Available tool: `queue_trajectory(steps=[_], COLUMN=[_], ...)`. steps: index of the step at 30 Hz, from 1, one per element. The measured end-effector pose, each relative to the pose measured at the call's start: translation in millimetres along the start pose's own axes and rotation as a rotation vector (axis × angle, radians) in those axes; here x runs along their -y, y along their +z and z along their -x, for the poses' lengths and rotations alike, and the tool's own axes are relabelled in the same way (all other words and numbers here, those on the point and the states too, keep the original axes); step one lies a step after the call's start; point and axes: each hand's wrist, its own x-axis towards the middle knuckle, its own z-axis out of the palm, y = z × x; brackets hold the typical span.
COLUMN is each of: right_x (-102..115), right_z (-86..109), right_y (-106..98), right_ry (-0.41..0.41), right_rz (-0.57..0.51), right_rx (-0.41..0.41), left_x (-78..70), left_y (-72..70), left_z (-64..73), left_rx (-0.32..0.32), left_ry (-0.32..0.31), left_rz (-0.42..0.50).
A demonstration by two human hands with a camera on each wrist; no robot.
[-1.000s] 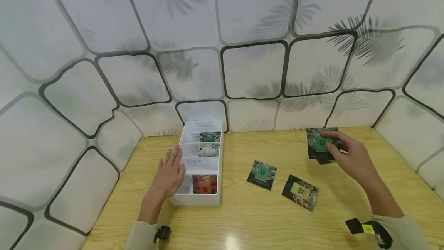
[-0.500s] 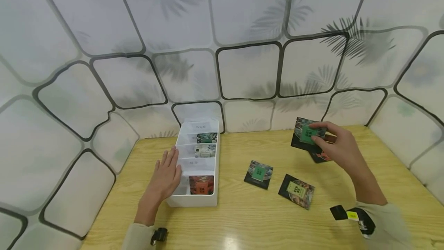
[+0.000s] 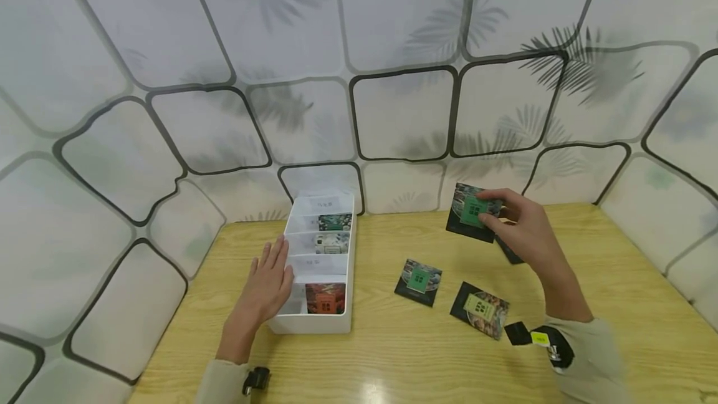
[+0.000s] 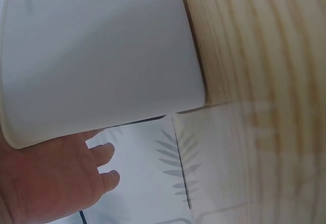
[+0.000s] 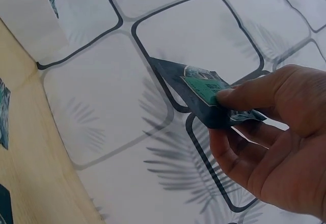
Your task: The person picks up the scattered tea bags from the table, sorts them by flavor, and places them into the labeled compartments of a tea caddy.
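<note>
My right hand (image 3: 518, 223) pinches a dark square sachet with a green label (image 3: 467, 216) between thumb and fingers, held above the back right of the table. In the right wrist view the thumb presses on the green label of this sachet (image 5: 196, 89), with fingers curled beneath. My left hand (image 3: 266, 282) lies with straight fingers along the left side of a white divided box (image 3: 311, 324). From the left wrist, the hand (image 4: 56, 178) shows beside the box wall (image 4: 102, 56). The box holds a red sachet (image 3: 325, 299) in front, a pale one (image 3: 332, 243) and a green one (image 3: 335, 222) farther back.
On the wooden table (image 3: 387, 345) lie a sachet with a green label (image 3: 418, 282) and one with a yellow-green label (image 3: 479, 309). Another dark sachet (image 3: 509, 251) is partly hidden under the right hand. A patterned wall (image 3: 404, 182) stands behind the table.
The right hand has lifted the green-labelled sachet off another sachet at the back right and carried it left. My left hand has stayed by the box.
</note>
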Motion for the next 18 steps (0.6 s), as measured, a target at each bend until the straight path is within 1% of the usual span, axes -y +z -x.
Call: queue_trajectory(steps=[4,9,18], right_x=[4.8,10.8,18.7], right_z=[-4.9,-10.0,-15.4], right_y=[5.6,13.3,29.6], right_ry=[0.008,0.025,0.041], right_rz=[-0.03,-0.069,-0.164], right_rx=[-0.006,0.007,0.027], left_x=[0.3,-0.2,-0.2], left_y=[0.2,0.8,1.7], left_z=[-0.6,-0.6,-1.2], left_rx=[0.01,0.014,0.004], left_ry=[-0.006,-0.009,-0.01], left_rz=[0.006,0.008,-0.001])
